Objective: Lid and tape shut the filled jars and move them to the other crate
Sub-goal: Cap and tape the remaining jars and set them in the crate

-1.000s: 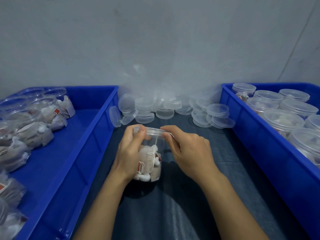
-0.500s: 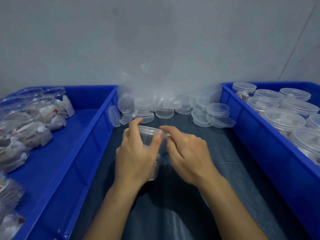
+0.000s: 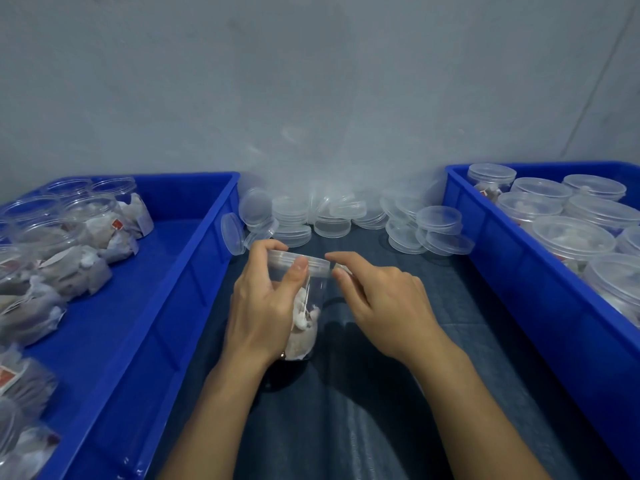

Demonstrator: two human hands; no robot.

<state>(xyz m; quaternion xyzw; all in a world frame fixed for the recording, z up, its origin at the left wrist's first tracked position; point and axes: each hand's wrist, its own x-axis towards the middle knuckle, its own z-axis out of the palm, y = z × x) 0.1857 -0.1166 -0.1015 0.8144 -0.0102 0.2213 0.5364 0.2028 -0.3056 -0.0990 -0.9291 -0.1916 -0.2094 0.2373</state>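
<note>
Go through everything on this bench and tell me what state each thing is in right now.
Jar in hand: upright, filled, lid on.
Left hand: grips the jar.
Right hand: pinches something clear, likely tape, beside the lid's edge.
Left crate jars: filled, no lids.
Right crate jars: lidded.
Spare lids: loose heap by the wall.

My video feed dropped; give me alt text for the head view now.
Left hand grips a lidded, filled jar on the dark mat between two blue crates, while right hand pinches at its lid rim. Loose lids lie behind.
</note>
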